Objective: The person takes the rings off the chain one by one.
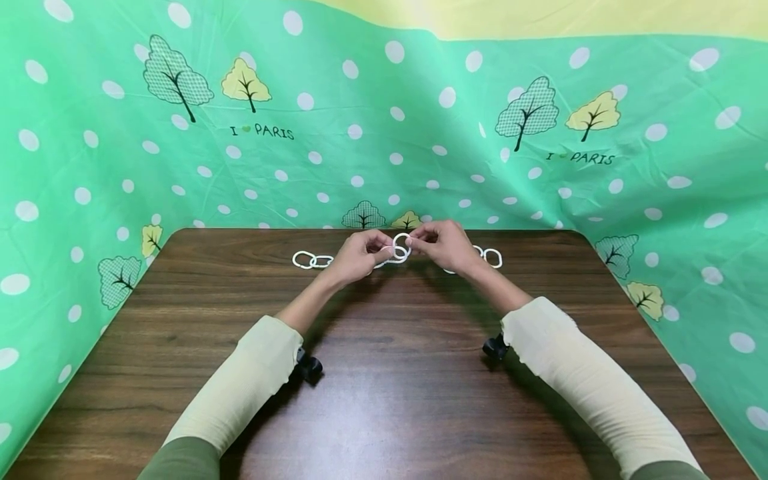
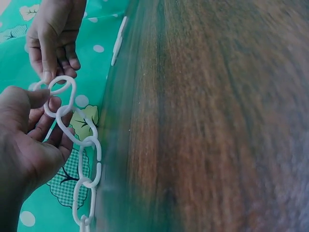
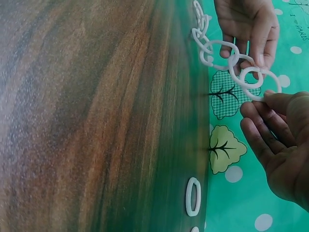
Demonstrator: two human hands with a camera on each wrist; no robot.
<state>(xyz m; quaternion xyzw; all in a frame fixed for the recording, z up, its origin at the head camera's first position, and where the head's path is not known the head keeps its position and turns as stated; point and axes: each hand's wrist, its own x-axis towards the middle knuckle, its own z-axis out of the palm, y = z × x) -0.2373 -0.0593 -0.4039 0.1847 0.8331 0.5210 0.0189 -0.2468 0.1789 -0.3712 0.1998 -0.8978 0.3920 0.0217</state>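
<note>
Above the far edge of a dark brown wood-grain counter (image 1: 384, 373), a person's left hand (image 1: 355, 257) and right hand (image 1: 449, 247) meet over a chain of white, oval, plastic-looking links (image 2: 88, 141) and a rounded white plastic-looking ring (image 1: 402, 235). The left grip pinches the chain's end link between thumb and fingers; the right grip pinches the ring, which overlaps that link between the two hands, though whether it passes through cannot be told. The work appears to be joining the pieces, best done with the left pinch kept firm close to the meeting point while the right turns any gap in the ring toward the link and eases it on with light pressure, since thin plastic could spring away. Letting the chain's tail rest at the left would spare the pinch its pull. Both forearms, in cream sleeves (image 1: 264, 360), angle inward and forward, the wrists raised, the fingertips nearly touching. Seen from the right wrist, a loose white oval link (image 3: 188, 198) lies on the counter, apart from the right hand.
</note>
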